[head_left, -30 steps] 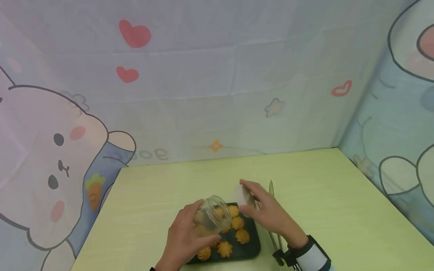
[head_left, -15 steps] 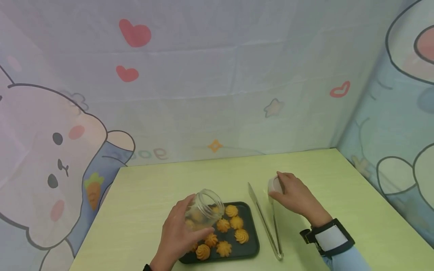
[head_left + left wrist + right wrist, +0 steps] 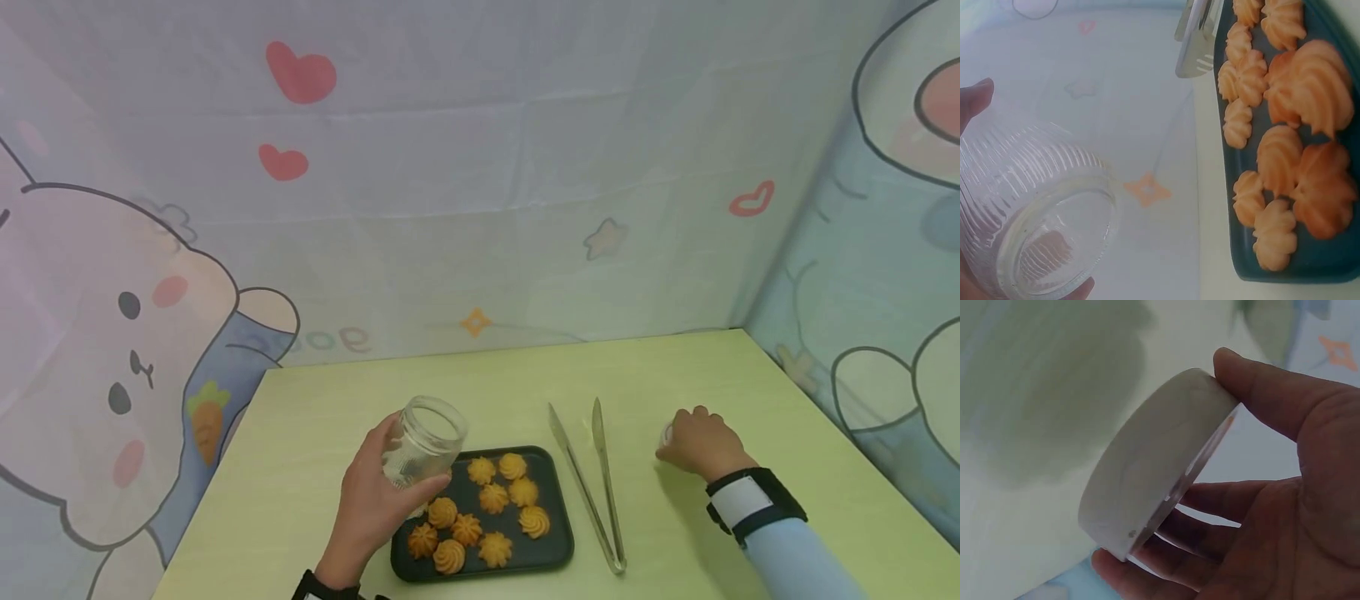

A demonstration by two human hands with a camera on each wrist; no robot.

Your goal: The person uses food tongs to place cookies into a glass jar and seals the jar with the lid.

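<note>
Fingers [image 3: 438,482] of the left hand [image 3: 371,508] wrapped round a ribbed glass jar [image 3: 422,439], thumb on the near side, mouth open and tilted up toward the far right. Jar held off the surface [image 3: 315,467], just left of a dark tray [image 3: 558,533], at its far left corner. In the left wrist view, jar [image 3: 1035,212] seen from below, thumb tip [image 3: 974,100] at its rim, nothing inside.

Nearest on the tray, rosette cookies [image 3: 480,512] in a loose cluster, ten or so, all lying flat. Just right of the tray, metal tongs [image 3: 592,483] flat on the surface, hinge near, two blades spread toward the far side.

Well right of the tongs, the right hand [image 3: 701,446], knuckles up, curled over a white lid [image 3: 666,433] low at the surface; barely a sliver of lid visible from the head view. From the right wrist view, fingers [image 3: 1229,503] and thumb clasping the round lid [image 3: 1154,462] by its edge, lid tilted on its side.

Beyond, a cartoon-print cloth backdrop [image 3: 480,208] along the far edge and right side.
</note>
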